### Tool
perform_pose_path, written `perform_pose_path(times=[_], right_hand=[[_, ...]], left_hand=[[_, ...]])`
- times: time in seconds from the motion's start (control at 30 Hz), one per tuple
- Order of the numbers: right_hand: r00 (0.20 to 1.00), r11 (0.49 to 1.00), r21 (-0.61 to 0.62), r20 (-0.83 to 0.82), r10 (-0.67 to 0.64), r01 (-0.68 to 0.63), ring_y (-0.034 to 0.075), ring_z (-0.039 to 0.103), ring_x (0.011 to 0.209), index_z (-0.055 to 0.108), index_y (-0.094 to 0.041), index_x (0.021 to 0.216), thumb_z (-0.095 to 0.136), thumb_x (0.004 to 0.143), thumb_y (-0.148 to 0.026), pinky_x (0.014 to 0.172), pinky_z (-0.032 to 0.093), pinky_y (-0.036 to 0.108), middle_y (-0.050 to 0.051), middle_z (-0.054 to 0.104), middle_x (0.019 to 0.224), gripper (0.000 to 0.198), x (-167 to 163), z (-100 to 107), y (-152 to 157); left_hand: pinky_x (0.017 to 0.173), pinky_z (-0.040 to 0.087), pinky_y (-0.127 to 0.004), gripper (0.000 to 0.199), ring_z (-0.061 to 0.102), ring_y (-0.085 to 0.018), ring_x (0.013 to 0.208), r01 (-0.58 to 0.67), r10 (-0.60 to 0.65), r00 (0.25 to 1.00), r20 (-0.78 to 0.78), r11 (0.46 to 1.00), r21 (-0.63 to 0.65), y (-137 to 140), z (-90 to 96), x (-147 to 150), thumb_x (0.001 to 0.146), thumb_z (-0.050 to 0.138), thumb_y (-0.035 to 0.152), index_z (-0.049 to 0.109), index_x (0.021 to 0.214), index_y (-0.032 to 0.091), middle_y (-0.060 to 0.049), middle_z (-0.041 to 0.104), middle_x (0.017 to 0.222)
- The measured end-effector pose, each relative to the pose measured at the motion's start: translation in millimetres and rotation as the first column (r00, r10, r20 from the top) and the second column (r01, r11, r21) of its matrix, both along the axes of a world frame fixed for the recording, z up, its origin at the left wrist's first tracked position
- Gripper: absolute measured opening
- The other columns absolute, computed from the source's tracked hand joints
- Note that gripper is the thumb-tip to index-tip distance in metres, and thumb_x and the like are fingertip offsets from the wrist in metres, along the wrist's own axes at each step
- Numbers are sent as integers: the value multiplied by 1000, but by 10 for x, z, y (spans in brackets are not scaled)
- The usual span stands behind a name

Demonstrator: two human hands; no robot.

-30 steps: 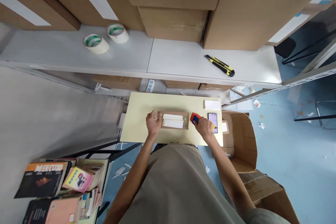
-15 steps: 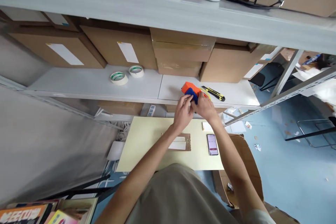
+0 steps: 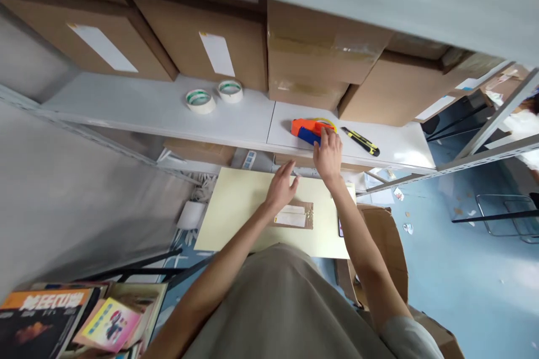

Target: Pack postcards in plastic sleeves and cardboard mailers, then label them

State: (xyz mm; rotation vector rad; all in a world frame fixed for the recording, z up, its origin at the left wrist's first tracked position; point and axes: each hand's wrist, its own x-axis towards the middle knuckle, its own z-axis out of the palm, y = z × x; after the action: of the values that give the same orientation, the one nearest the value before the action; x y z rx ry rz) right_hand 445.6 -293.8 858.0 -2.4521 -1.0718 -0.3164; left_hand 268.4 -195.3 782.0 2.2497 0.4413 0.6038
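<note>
On the grey shelf lies an orange and blue tape dispenser (image 3: 306, 130) with a yellow ring-shaped part at its back. My right hand (image 3: 329, 152) has its fingers closed on the dispenser's near right end, partly covering it. Lower and to the left, my left hand (image 3: 281, 189) is empty, fingers apart, over the pale yellow table (image 3: 240, 196). Close to that hand, a flat brown cardboard piece (image 3: 309, 215) with white labels and shiny tape lies on the table. Right of the dispenser rests a yellow and black utility knife (image 3: 360, 141).
Two tape rolls (image 3: 200, 101) sit left on the shelf (image 3: 155, 104), before cardboard boxes (image 3: 219, 50). A phone (image 3: 340, 228) is mostly hidden by my right forearm. An open carton (image 3: 385, 247) stands right of the table; books (image 3: 46, 314) are at lower left.
The tape dispenser has gone from both hands onto the shelf, with only my right hand still on it. My left hand has come away, down and left. The view has tilted downward.
</note>
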Motion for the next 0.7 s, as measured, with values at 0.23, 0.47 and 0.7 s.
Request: perform_pose_path(times=[0.23, 0.47, 0.7], right_hand=[[915, 991, 4, -383, -125, 137, 39, 56, 150, 40, -7, 165, 37, 114, -49, 122, 48, 61, 31, 57, 158, 66, -1161, -1260, -1123], [669, 947, -217, -671, -320, 236, 40, 64, 144, 39, -5, 166, 41, 109, -55, 116, 54, 52, 31, 57, 162, 76, -1857, -1965, -1377], [586, 931, -265, -723, -364, 252, 36, 78, 96, 58, -8, 154, 34, 109, -66, 85, 59, 41, 19, 82, 106, 77, -1644, -1952, -1353]], left_hand=[[112, 60, -47, 54, 72, -34, 132, -372, 159, 825, -542, 875, -311, -27, -1049, -1204, 100, 67, 35, 60, 149, 15, -21, 71, 147], [89, 60, -37, 41, 80, -33, 105, -280, 63, 733, -677, 935, -217, -350, -1197, -1275, 102, 68, 47, 69, 130, 17, -16, 83, 112], [78, 52, -33, 43, 78, -34, 94, -227, 77, 666, -742, 968, -104, -164, -1125, -1055, 101, 68, 61, 77, 103, 19, -16, 82, 94]])
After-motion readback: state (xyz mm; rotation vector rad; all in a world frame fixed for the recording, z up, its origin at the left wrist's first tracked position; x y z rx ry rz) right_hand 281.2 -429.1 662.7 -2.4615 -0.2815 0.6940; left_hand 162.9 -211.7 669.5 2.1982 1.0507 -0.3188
